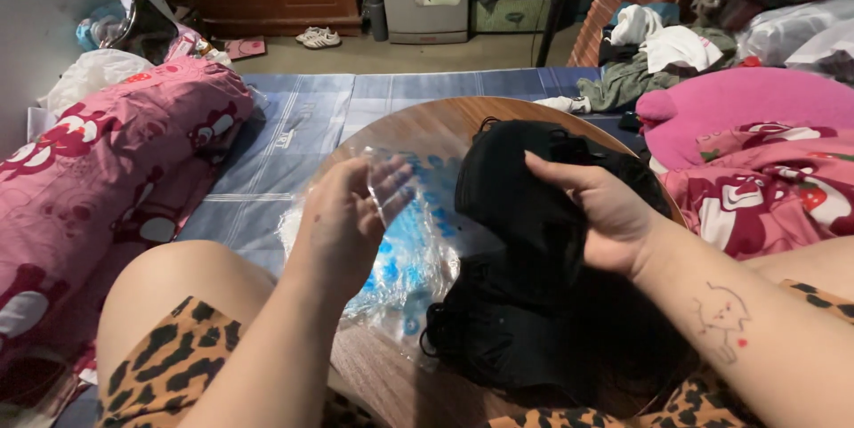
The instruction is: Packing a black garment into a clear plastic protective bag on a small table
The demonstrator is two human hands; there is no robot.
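Observation:
My right hand (609, 214) grips a bundle of black face masks (525, 259) with ear loops, held over a round wooden table (418, 125). My left hand (342, 219) hovers with fingers apart over a clear plastic bag with blue print (409, 259), which lies crumpled on the table just left of the masks. The left fingertips touch or nearly touch the bag's upper edge. More black masks lie behind the right hand toward the table's far edge.
A pink patterned bolster (107, 179) lies at left and pink patterned bedding (765, 179) at right on a blue mat (294, 134). My knees in leopard-print shorts frame the table. Clothes, a small fridge and a wooden cabinet stand farther back.

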